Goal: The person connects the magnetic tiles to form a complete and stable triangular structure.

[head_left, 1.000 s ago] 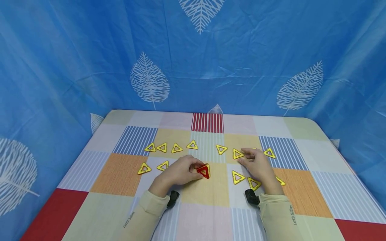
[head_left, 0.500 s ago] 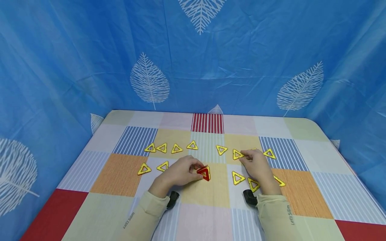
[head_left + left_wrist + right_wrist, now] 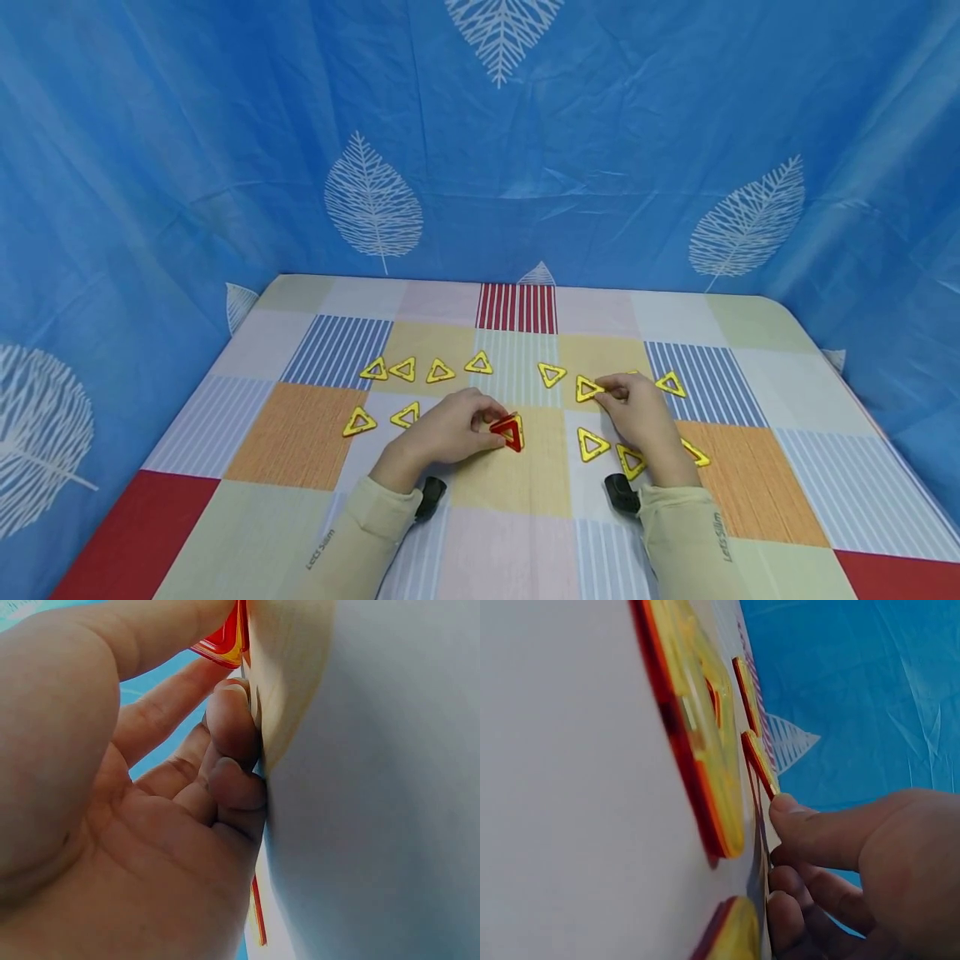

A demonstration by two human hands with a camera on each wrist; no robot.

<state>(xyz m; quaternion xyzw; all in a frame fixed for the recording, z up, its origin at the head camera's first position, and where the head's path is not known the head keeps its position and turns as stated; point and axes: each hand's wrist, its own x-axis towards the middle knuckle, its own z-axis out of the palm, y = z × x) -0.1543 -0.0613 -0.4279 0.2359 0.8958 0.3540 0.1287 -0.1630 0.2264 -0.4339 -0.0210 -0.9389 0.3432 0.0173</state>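
Observation:
In the head view my left hand [image 3: 450, 427] holds a small cluster of triangular magnetic tiles [image 3: 517, 442], red on the side facing me with a yellow rim behind. It stands near the table's middle, and thumb and fingers grip its left side. The left wrist view shows only its red and yellow lower corner [image 3: 223, 651] beside the thumb. To the right, my right hand [image 3: 643, 421] pinches the right corner of a yellow triangular tile [image 3: 580, 389]. In the right wrist view that tile [image 3: 758, 760] is tilted, its near edge raised off the cloth.
More yellow triangular tiles lie flat: several at left, including one [image 3: 360, 428] at the front, and several at right, including one [image 3: 584, 444] before the right hand. Some are partly hidden under the right hand and wrist. A blue curtain [image 3: 585, 167] rises behind the patchwork tablecloth [image 3: 517, 533].
The right hand has closed on the yellow tile's corner and drawn it slightly left and towards me. The red tile at the left hand has shifted slightly downward in view.

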